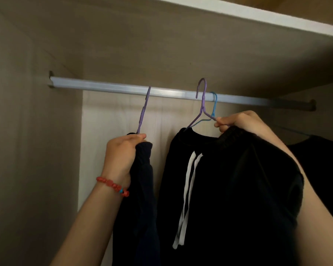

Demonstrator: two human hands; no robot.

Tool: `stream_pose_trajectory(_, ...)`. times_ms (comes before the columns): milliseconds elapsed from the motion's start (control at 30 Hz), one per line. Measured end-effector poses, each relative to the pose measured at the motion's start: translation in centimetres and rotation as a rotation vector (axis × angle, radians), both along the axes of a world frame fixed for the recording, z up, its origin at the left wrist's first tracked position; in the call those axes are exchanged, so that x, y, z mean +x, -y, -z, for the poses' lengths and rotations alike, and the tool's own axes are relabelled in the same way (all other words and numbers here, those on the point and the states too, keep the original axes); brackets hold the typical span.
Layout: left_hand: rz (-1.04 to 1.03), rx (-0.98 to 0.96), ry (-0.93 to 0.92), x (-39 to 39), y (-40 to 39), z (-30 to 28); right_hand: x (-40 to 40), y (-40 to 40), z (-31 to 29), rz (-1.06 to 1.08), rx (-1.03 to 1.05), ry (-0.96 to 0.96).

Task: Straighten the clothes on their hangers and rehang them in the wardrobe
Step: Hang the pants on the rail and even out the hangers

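Hanger (202,110) arm pinched, seemingly, by right fingers (220,123).

A pale metal hanging rail (108,88) crosses the wardrobe from a bracket at 9 o'clock toward 3 o'clock. A purple hanger (143,110) hooks over it left of centre, and a blue hanger (214,104) hooks over it toward 2 o'clock. A second purple hanger (202,100) has its hook raised above the rail, just beside the blue one.
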State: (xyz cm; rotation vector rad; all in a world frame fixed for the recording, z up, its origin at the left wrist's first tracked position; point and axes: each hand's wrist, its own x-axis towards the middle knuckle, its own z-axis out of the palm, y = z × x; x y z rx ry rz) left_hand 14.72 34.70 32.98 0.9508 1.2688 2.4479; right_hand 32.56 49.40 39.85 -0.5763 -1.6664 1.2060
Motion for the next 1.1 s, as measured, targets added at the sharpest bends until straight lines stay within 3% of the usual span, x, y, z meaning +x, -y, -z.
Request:
stream_pose_trajectory(333, -0.027, -0.069, -0.023, -5.3, -1.8, -6.0, -5.7, -2.0, -2.6, 0.032, 0.066, 0.059)
stream_pose_trajectory(767, -0.096, -0.095, 0.002, -11.8, -1.4, -5.7, -8.0, -2.0, -3.1, 0.013, 0.135, 0.016)
stream_pose_trajectory(933, -0.181, -0.087, -0.015, -11.9, 0.3, -5.7, -11.0, -2.1, -0.2, 0.009, 0.135, 0.095)
stream_pose_trajectory(1100, -0.272, -0.124, -0.026, -12.3, 2.2, -4.7, -12.9, -2.2, 1.7, -0.015, 0.081, 0.037)
